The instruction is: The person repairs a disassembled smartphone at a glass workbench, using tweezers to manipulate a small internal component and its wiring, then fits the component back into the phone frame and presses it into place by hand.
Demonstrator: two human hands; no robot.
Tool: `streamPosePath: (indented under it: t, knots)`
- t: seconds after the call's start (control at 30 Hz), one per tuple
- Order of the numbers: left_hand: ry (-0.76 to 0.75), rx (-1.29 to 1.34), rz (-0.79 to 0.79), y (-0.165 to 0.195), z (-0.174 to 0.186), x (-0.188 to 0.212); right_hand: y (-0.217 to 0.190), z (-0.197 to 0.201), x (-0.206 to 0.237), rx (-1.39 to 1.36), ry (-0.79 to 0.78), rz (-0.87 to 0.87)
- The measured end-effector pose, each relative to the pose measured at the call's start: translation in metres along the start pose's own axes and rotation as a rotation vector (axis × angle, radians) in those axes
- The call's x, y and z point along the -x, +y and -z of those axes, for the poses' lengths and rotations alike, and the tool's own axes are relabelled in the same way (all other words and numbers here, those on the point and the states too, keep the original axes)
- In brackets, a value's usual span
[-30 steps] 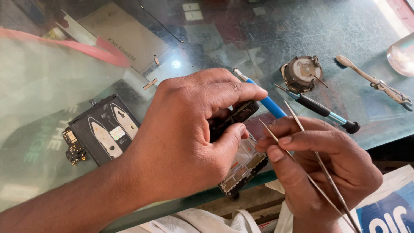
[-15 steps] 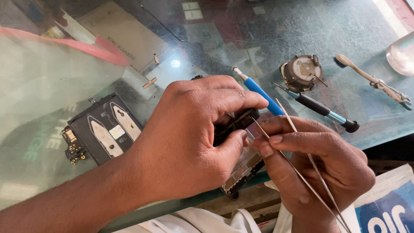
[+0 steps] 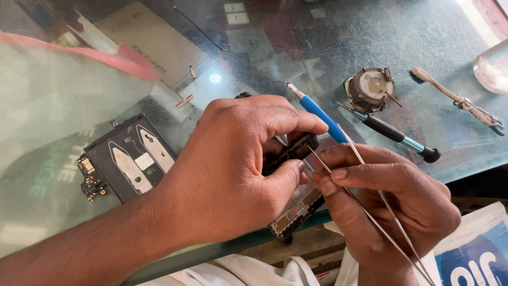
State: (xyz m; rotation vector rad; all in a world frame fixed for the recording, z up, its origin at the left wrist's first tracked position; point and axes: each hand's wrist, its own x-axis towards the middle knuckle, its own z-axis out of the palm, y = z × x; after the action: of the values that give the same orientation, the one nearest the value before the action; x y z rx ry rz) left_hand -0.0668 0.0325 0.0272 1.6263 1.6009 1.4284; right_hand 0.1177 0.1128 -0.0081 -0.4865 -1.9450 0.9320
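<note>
Glass-topped desk (image 3: 296,47), green tinted, fills the frame. Opened phone frame (image 3: 296,204) is held at lower centre, over the desk's near edge, clenched in the left hand (image 3: 238,175). Thin metal tweezers (image 3: 365,212) are pinched in the right hand (image 3: 391,201), tips set at the phone. Blue-handled screwdriver (image 3: 323,116) lies just behind. Black phone back panel (image 3: 129,161) sits at left; round metal part (image 3: 370,89) at upper right.
</note>
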Motion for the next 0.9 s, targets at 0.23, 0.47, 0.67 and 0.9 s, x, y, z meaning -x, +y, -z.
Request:
streamPosePath:
  t: [0.23,0.47,0.67,0.9]
  knots:
    - [-0.02,0.034,0.039,0.0003,0.0005,0.0006,-0.0026,-0.0002,-0.0019,0.005,-0.025,0.013]
    - [-0.013,0.097,0.076,0.0005,-0.0001,0.0,-0.0028,0.002,-0.0009,0.023,-0.045,0.028]
    - [-0.022,0.104,0.115,0.0008,0.0004,0.0001,-0.0029,0.0032,-0.0025,-0.01,-0.064,0.012]
    - [0.001,0.091,0.081,0.001,-0.0003,0.0001,-0.0011,0.0015,-0.0017,-0.012,-0.019,-0.021]
